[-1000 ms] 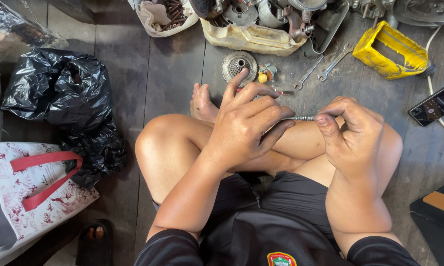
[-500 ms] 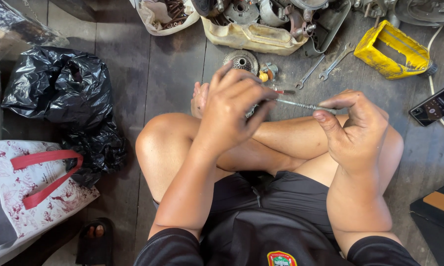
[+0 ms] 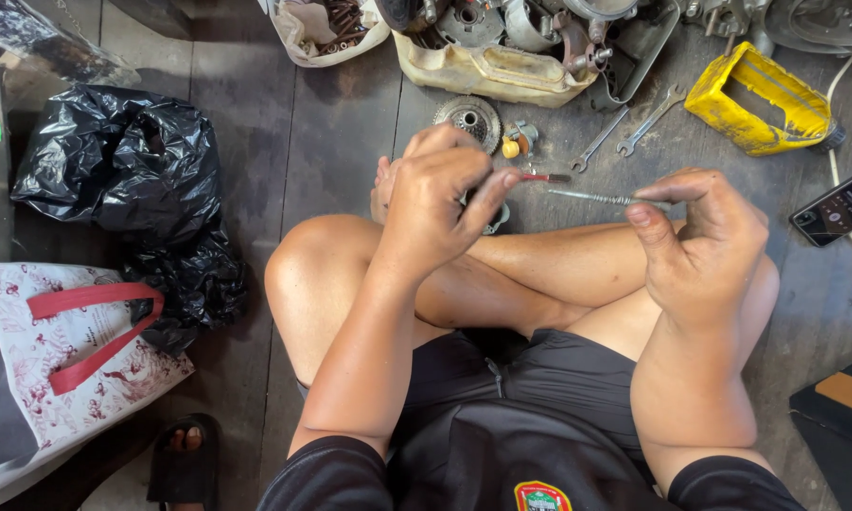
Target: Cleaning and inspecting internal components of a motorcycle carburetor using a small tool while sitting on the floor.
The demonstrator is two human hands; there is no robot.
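Note:
I sit cross-legged on a dark wooden floor. My right hand [image 3: 705, 241] pinches the end of a thin threaded metal rod [image 3: 591, 197], which points left toward my other hand. My left hand [image 3: 440, 199] is raised over my knee with its fingers closed on a small part; a short red-tipped piece [image 3: 544, 177] sticks out past the fingertips, just above the rod's free end. A toothed metal gear [image 3: 470, 118] and a small yellow-capped part [image 3: 513, 144] lie on the floor right behind my left hand.
Two wrenches [image 3: 624, 132] lie beside a yellow plastic holder [image 3: 757, 99]. A dirty tray of engine parts [image 3: 501, 57] stands at the back. A phone [image 3: 837, 213] lies at right. A black plastic bag [image 3: 123, 180], a patterned tote [image 3: 57, 360] and a sandalled foot [image 3: 184, 454] are at left.
My left hand has slid leftward off the rod, which is now bare along most of its length. My right hand has risen slightly, still pinching the rod's end.

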